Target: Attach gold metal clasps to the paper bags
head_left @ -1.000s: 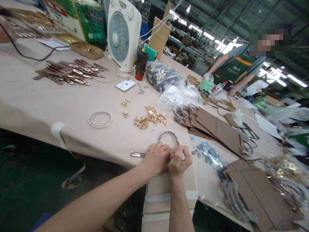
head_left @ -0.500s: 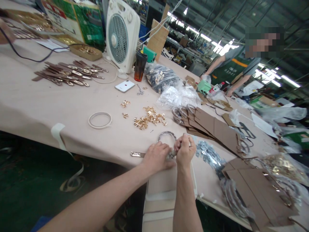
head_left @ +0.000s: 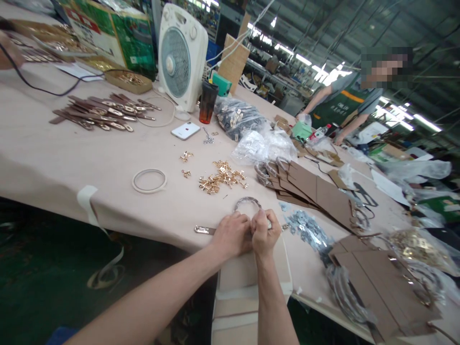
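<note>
My left hand (head_left: 233,233) rests on a brown leather strap (head_left: 209,231), whose end with an oblong metal plate sticks out to the left. Its fingers are bent down over the strap and hide the middle. Close against it, my right hand (head_left: 266,232) is closed round something small and pale, mostly hidden by the fingers. A small metal end (head_left: 285,227) shows just right of that hand; what it belongs to I cannot tell. Behind both hands lies a film-wrapped bag handle (head_left: 247,200). A pale padded block (head_left: 239,275) sits below the hands at the table edge.
Gold fittings (head_left: 221,178) and a tape roll (head_left: 149,181) lie ahead. Grey metal plates (head_left: 308,230) and brown bag panels (head_left: 314,184) are at right. Strap pile (head_left: 102,112), phone (head_left: 186,130), cup (head_left: 208,101) and fan (head_left: 181,60) stand farther back. A co-worker (head_left: 338,103) stands across the table.
My right hand has come down and slightly left, closer against my left hand. The small metal end to its right now shows. My left hand has stayed on the strap.
</note>
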Motion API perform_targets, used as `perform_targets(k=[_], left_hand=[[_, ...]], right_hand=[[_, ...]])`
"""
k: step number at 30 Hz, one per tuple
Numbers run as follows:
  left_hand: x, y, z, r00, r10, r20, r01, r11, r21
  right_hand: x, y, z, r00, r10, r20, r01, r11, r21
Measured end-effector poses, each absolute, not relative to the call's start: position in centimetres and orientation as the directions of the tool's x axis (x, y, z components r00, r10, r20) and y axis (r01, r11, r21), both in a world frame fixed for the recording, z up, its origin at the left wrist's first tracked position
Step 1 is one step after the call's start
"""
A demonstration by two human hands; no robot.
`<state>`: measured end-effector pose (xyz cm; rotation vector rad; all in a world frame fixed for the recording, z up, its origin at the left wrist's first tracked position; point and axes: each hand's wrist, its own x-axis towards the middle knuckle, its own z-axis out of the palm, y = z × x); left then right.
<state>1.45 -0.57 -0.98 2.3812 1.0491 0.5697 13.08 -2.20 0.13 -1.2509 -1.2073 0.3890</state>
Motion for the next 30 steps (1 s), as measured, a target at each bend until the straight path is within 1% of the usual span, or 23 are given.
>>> perform_targets(k=[2,4,6,8,10,12,14,16,18,20,23,25,28,30], left_hand=[[1.5,-0.6,-1.1,0.611,0.768,0.192,0.562,-0.592,0.578],[1.6,-0.7,-1.1,0.597,0.775,0.206,0.562,-0.588,0.582],[1.6,-0.8,-1.1,0.593,0.775,0.219,0.552,-0.589,0.591],[1.6,-0.8,-1.0,0.594,0.773,0.223,0.544,-0.590,0.597],[1.6,-0.8,-0.8,0.601,0.773,0.206,0.555,-0.588,0.588],[1.7,-0.7,-0.7,0.605,0.775,0.183,0.576,-0.585,0.571],[1.7,-0.8,-0.7,0.602,0.778,0.180,0.586,-0.583,0.562],[1.7,-0.8,-0.8,0.597,0.777,0.201,0.576,-0.589,0.566],[1.7,-0.8,-1.0,0.598,0.769,0.226,0.553,-0.600,0.578],[1.6,-0.9,-1.2,0.601,0.764,0.233,0.543,-0.605,0.583],[1.6,-0.9,-1.1,0.606,0.768,0.207,0.559,-0.596,0.576],[1.6,-0.8,-0.9,0.613,0.767,0.188,0.568,-0.594,0.570],[1.4,-0.5,-1.1,0.623,0.756,0.200,0.544,-0.602,0.585],[0.9,-0.1,-1.5,0.660,0.715,0.231,0.469,-0.633,0.616]], right_hand=[[13.2,-2.6,0.9,0.426,0.774,0.469,0.240,0.403,-0.883],[13.3,-2.9,2.3,0.439,0.755,0.487,0.122,0.488,-0.865],[13.5,-3.1,3.3,0.435,0.706,0.558,0.060,0.596,-0.801],[13.6,-3.2,3.5,0.408,0.689,0.599,0.045,0.640,-0.767],[13.7,-3.2,2.6,0.357,0.745,0.564,0.073,0.579,-0.812],[13.8,-3.2,1.5,0.316,0.815,0.485,0.108,0.477,-0.872],[13.8,-3.2,0.9,0.298,0.843,0.448,0.119,0.433,-0.893],[13.7,-3.3,1.1,0.305,0.828,0.471,0.089,0.468,-0.879],[13.5,-3.5,1.7,0.339,0.777,0.530,0.052,0.547,-0.836],[13.3,-3.5,2.0,0.358,0.746,0.562,0.054,0.584,-0.810],[13.2,-3.3,1.1,0.330,0.796,0.507,0.127,0.495,-0.860],[13.3,-3.2,0.3,0.346,0.820,0.457,0.135,0.438,-0.889],[13.5,-3.4,0.0,0.431,0.790,0.436,0.039,0.466,-0.884],[13.9,-3.8,0.7,0.525,0.740,0.421,-0.035,0.513,-0.858]])
